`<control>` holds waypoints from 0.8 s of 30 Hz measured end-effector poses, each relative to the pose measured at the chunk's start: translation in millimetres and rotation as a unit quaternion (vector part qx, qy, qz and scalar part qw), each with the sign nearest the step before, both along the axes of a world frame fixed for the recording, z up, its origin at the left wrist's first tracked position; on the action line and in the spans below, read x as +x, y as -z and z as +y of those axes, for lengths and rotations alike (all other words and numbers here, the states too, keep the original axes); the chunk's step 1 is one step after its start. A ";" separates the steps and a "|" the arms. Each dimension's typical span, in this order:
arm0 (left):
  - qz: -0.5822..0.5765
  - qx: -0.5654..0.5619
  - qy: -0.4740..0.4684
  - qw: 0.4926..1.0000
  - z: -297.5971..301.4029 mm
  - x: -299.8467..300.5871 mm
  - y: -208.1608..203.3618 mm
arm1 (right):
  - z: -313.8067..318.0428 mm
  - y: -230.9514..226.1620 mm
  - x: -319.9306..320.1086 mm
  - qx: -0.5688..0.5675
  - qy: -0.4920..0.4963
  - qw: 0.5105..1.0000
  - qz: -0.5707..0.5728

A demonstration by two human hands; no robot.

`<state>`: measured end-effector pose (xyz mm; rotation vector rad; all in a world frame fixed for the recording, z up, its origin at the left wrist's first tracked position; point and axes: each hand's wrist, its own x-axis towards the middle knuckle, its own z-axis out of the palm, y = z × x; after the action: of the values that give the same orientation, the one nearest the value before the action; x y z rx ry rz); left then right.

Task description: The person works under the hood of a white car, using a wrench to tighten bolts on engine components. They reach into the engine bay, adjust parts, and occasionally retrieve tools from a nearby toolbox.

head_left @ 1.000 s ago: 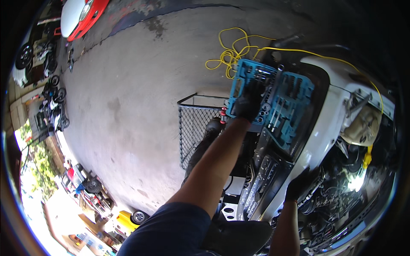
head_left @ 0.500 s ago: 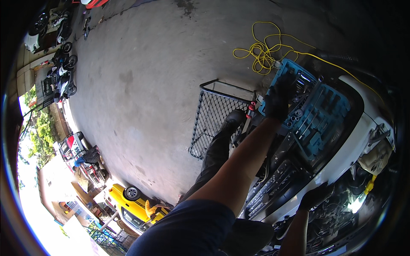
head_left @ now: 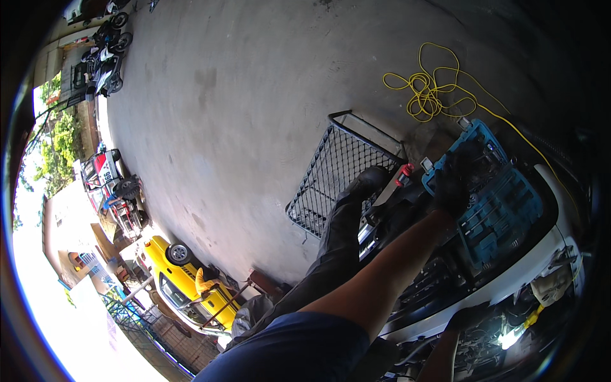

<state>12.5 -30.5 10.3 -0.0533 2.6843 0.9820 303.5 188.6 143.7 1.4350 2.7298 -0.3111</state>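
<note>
At the upper left of the frame, motorcycles point(head_left: 105, 67) stand along a wall, with greenery point(head_left: 56, 149) below them. Lower down at the left is a red-and-white off-road vehicle point(head_left: 105, 178) with chunky tyres, and toward the lower left a yellow car point(head_left: 168, 270), with a person in a yellow-orange top point(head_left: 203, 281) beside it. Grey concrete floor point(head_left: 223, 127) spreads through the middle.

Just right of centre lies a black-framed mesh rack point(head_left: 324, 169); the wearer's dark boot point(head_left: 371, 180) is over its right part. A loosely coiled yellow cord point(head_left: 428, 95) lies at the upper right.

Right of centre, the dark-gloved left hand point(head_left: 453, 184) reaches into an open blue tool case point(head_left: 531, 202), which lies at the right of the frame with tools in its moulded slots. Whether the fingers grip anything there I cannot tell. At the lower right, the dark-gloved right hand point(head_left: 470, 316) is at the edge of a white body panel point(head_left: 538, 258), next to the engine bay; its grip is too dark to tell. Just beyond it glows a yellow-handled work lamp point(head_left: 511, 335).
</note>
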 end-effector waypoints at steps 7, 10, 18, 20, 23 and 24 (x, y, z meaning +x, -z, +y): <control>-0.107 0.126 0.094 0.982 -10.0 44.6 -43.5 | 18.4 -2.1 17.3 0.018 0.008 0.996 -0.087; -0.161 0.148 0.196 0.956 -9.6 93.2 -40.4 | 21.5 8.0 11.2 0.076 -0.069 0.989 -0.103; -0.101 0.228 0.278 0.927 -70.0 137.3 -112.6 | 29.5 19.5 49.2 0.113 -0.105 0.985 -0.079; -0.183 0.169 0.295 0.922 -95.2 118.2 -115.7 | -6.2 12.9 12.7 0.053 -0.054 0.996 -0.040; -0.100 0.213 0.155 0.959 -100.7 135.7 -64.4 | -30.7 -21.7 -30.9 0.021 -0.001 0.999 -0.028; -0.099 0.175 0.151 0.968 -91.1 106.7 -74.9 | -31.9 -26.9 -29.1 0.029 0.014 0.999 -0.021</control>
<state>119.2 -121.6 85.2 0.3028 2.2204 1.2540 274.3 156.7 170.6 1.4770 2.7093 -0.2007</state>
